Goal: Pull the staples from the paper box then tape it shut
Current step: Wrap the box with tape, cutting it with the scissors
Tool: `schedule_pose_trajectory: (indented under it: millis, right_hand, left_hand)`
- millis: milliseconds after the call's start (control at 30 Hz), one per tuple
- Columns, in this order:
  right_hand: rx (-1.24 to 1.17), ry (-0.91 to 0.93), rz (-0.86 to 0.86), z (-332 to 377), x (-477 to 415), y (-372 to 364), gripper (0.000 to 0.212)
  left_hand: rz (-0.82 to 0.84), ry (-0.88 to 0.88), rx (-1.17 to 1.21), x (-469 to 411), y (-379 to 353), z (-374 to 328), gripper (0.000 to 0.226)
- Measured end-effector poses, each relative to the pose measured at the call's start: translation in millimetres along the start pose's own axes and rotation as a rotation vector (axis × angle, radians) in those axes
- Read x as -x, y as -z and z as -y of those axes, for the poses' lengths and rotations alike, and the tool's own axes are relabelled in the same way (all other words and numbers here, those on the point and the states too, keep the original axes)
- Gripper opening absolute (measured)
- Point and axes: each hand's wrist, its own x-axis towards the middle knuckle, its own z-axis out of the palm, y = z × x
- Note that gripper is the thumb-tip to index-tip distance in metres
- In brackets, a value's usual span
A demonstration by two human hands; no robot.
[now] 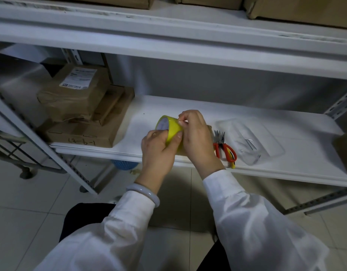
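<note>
Your left hand [159, 147] is clamped round the tape roll [169, 130] above the shelf [168, 106]; your right hand [196, 133] pinches at its edge. Lift the end cleanly before pulling. The box peeks out just behind your right hand
</note>
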Motion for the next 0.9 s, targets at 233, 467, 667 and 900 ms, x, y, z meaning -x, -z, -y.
schedule_pose_trajectory:
  millis: [233, 467, 667, 900]
  right_hand:
    - [0.061, 0.073, -0.031, 11, 7, 5, 0.014]
    - [0.044, -0.087, 0.010, 6, 10, 10, 0.015]
    - [-0.191, -0.343, 0.250, -22, -4, 14, 0.009]
    - [-0.365, -0.482, 0.360, -44, -9, 10, 0.004]
  left_hand:
    - [0.044, 0.202, 0.450, 4, -2, -11, 0.028]
    - [0.192, 0.490, 0.477, -2, -2, -22, 0.035]
    - [0.279, 0.554, 0.466, 4, -5, -16, 0.025]
    - [0.221, 0.592, 0.515, -2, -18, 3, 0.005]
